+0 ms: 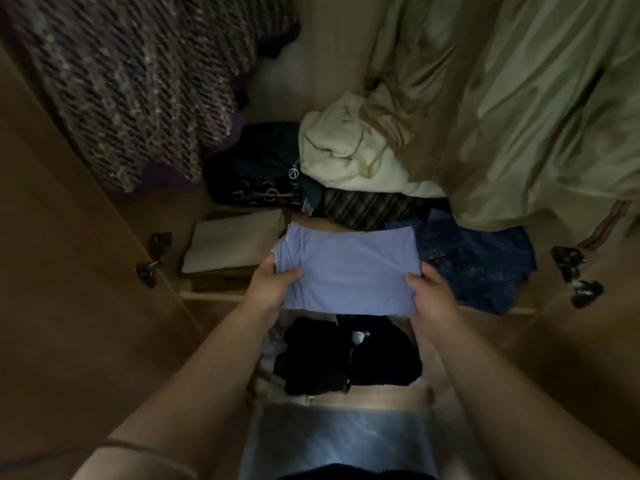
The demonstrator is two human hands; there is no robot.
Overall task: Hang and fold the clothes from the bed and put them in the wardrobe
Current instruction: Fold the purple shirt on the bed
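A folded light-blue garment point(349, 268) is held flat in front of the open wardrobe, above its shelf edge. My left hand point(270, 285) grips its left side with the thumb on top. My right hand point(431, 294) grips its right side the same way. Beneath the garment lies a pile of dark folded clothes point(346, 355) on a lower shelf. On the shelf behind sit a folded cream piece point(232, 244), a dark blue patterned cloth point(481, 265) and a striped item point(367, 209).
A speckled knit garment point(138, 81) hangs at the upper left and pale green fabric point(536, 116) hangs at the right. A crumpled cream cloth point(346, 150) lies on dark clothes point(256, 168). Open wardrobe doors with hinges point(152, 258) point(575, 275) flank both sides.
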